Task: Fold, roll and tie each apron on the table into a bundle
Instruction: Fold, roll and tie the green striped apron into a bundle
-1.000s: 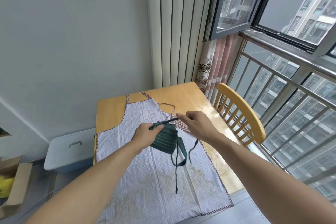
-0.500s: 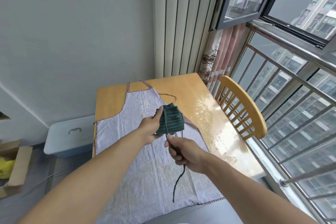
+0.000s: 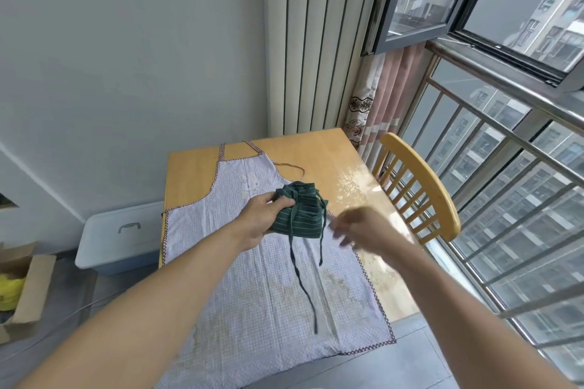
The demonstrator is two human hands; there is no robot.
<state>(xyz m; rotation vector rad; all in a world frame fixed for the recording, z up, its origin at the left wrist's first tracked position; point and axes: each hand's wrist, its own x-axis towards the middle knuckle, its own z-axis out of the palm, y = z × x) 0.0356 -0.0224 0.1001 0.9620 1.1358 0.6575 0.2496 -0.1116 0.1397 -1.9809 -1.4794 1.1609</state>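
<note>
My left hand grips a rolled dark green striped apron bundle above the table. A strap is wrapped round the bundle, and two green strap ends hang loose below it. My right hand is just right of the bundle, blurred, with fingers spread and nothing in them. Under both hands a pale checked apron with a red-brown trim lies flat on the wooden table, its lower edge hanging over the near side.
A wooden chair stands at the table's right side, beside a window railing. A pale blue lidded bin sits on the floor to the left, with a cardboard box further left.
My right hand has let go of the green strap and swung from below the bundle to its right. The strap ends now hang free. My left hand keeps holding the bundle.
</note>
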